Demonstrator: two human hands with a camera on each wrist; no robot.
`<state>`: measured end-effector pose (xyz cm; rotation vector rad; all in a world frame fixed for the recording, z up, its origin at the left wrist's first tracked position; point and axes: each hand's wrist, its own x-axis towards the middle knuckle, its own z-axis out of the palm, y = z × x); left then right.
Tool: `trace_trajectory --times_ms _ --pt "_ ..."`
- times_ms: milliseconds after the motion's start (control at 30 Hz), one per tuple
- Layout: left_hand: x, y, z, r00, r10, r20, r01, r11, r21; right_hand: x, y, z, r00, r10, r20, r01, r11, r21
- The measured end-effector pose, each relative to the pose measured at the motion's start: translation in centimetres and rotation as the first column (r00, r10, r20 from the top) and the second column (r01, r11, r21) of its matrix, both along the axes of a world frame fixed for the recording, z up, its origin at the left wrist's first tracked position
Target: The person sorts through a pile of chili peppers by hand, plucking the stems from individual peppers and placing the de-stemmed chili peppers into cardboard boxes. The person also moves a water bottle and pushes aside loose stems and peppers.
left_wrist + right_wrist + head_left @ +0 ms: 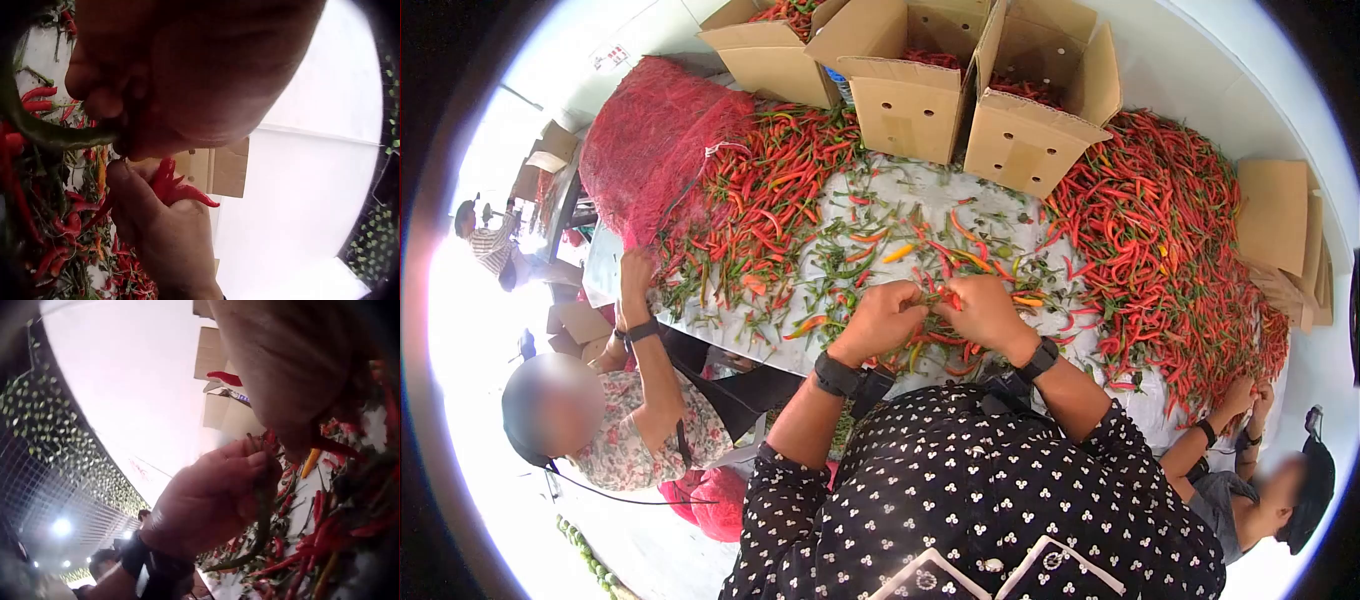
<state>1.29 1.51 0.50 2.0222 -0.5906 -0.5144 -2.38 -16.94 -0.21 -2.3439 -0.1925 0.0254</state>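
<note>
My left hand [885, 322] and right hand [988, 315] meet close together above the middle of the pale sheet [845, 195]. In the left wrist view, a long curved green chili [59, 137] sticks out from the left fingers, which pinch it near its end. My right hand [165, 240] holds several red chilies [165, 184], their tips poking out over the back of the thumb. Fingertips of both hands are almost touching. Under them lie scattered red, green and orange chilies, with a yellow chili [897, 253] just beyond.
A large heap of red chilies [1160, 220] lies to the right, a mixed chili heap [775, 170] to the left beside a red mesh sack [655, 140]. Cardboard boxes [910, 110] stand along the back. One person [640, 400] works at left, another [1230, 490] at right.
</note>
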Motion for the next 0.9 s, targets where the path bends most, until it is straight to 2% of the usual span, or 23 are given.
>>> trace_trajectory --times_ms 67,100,133,167,200,233,267,300,333,367,433,500,567,600,667,700,733,767,800,833,867,900 --pt "-0.1 0.1 -0.3 0.999 0.03 -0.016 -0.03 1.0 0.001 0.0 -0.2 0.3 0.97 0.199 0.141 -0.201 0.98 -0.002" --pt "-0.1 0.1 -0.3 0.998 0.061 -0.032 -0.061 0.998 0.003 0.0 -0.4 0.6 0.97 0.198 0.141 -0.2 0.98 -0.001" --pt "-0.2 -0.2 -0.2 0.998 0.06 -0.032 -0.06 0.998 0.004 0.0 -0.8 1.2 0.969 0.245 0.038 -0.247 0.963 0.107" --pt "-0.4 -0.6 0.0 0.996 0.037 0.078 -0.036 0.999 -0.013 -0.1 -1.1 1.8 0.952 0.299 -0.061 -0.279 0.935 0.218" --pt "-0.5 -0.9 0.2 0.982 0.016 0.188 -0.011 1.0 -0.028 -0.4 -1.3 2.5 0.952 0.298 -0.062 -0.279 0.935 0.22" --pt "-0.1 -0.9 -0.3 0.982 0.017 0.188 -0.012 1.0 -0.027 -0.7 -1.4 3.4 0.912 0.361 -0.196 -0.257 0.874 0.413" --pt "0.6 -0.8 -1.4 0.926 0.063 0.371 -0.111 0.988 0.11 -0.9 -1.5 3.9 0.841 0.444 -0.308 -0.2 0.786 0.585" --pt "1.3 -0.8 -1.9 0.835 0.076 0.544 -0.231 0.947 0.223 -1.2 -1.5 4.0 0.839 0.449 -0.307 -0.205 0.784 0.586" --pt "2.1 -0.3 -2.2 0.881 0.039 0.471 -0.199 0.934 0.296 -1.5 -1.7 4.1 0.798 0.467 -0.381 -0.102 0.728 0.678" --pt "2.6 -0.1 -2.6 0.883 0.034 0.468 -0.193 0.936 0.296 -1.8 -2.0 4.2 0.747 0.489 -0.45 0.018 0.662 0.749" --pt "2.9 -0.2 -2.5 0.868 0.057 0.493 -0.16 0.972 0.17 -1.7 -2.8 3.6 0.756 0.43 -0.493 0.08 0.687 0.722" --pt "3.3 -0.9 -2.8 0.871 0.053 0.488 -0.142 0.979 0.147 -1.3 -3.3 1.1 0.758 0.475 -0.448 0.366 0.259 0.894" --pt "4.1 -2.0 -4.3 0.859 -0.053 0.51 -0.028 0.989 0.149 -1.1 -3.7 -0.2 0.79 0.427 -0.44 0.356 0.266 0.896" --pt "3.9 -2.5 -3.5 0.879 -0.119 0.462 0.002 0.969 0.246 -1.1 -3.6 -0.3 0.799 0.353 -0.487 0.406 0.281 0.87" --pt "4.7 -2.9 -4.7 0.883 -0.144 0.447 0.018 0.961 0.274 -1.3 -3.3 -0.3 0.789 0.217 -0.575 0.504 0.306 0.808" --pt "5.0 -3.2 -4.3 0.883 -0.171 0.436 0.034 0.952 0.305 -1.3 -3.2 -0.4 0.789 0.214 -0.576 0.507 0.306 0.806" --pt "4.9 -3.3 -4.0 0.896 -0.108 0.43 0.023 0.98 0.198 -1.3 -3.2 -0.6 0.777 0.182 -0.603 0.516 0.365 0.775" --pt "5.0 -3.2 -3.6 0.896 -0.111 0.43 0.027 0.98 0.197 -1.2 -3.2 -0.8 0.766 0.149 -0.626 0.523 0.423 0.74" --pt "5.0 -3.0 -2.8 0.932 -0.082 0.352 0.028 0.987 0.157 -1.1 -3.1 -1.0 0.765 0.147 -0.627 0.525 0.42 0.74" --pt "5.0 -2.9 -2.4 0.961 -0.054 0.27 0.023 0.993 0.117 -0.9 -3.0 -1.1 0.78 0.113 -0.616 0.507 0.463 0.727" --pt "5.1 -2.9 -2.5 0.961 -0.053 0.271 0.021 0.993 0.119 -0.7 -2.8 -1.1 0.795 0.081 -0.601 0.486 0.506 0.712" --pt "5.1 -2.9 -2.9 0.914 -0.093 0.396 0.051 0.992 0.117 -0.5 -2.6 -1.0 0.797 0.085 -0.598 0.482 0.508 0.714"
